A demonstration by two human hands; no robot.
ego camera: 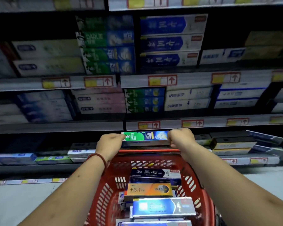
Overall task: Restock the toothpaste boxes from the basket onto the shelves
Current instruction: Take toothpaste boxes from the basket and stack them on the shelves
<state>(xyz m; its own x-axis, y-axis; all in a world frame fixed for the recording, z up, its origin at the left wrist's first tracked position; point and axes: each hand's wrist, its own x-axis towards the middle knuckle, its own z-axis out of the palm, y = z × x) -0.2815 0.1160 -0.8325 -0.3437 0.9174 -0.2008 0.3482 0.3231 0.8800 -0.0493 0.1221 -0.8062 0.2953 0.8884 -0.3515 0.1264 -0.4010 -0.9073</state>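
A green and blue Darlie toothpaste box [145, 136] is held level above the far rim of the red basket [101, 196]. My left hand [109, 144] grips its left end and my right hand [180, 138] grips its right end. The basket below my forearms holds several boxes: a dark blue one [153, 173], an orange one [148, 190] and a shiny blue one [163, 207]. Stacks of matching green Darlie boxes stand on the upper shelf [108, 53] and the middle shelf [144, 100].
Shelves of toothpaste boxes fill the view, with price-tag rails [162, 80] along each edge. The low shelf behind the held box carries flat boxes at left [15, 158] and dark and yellow ones at right [232, 144]. Grey floor lies beside the basket.
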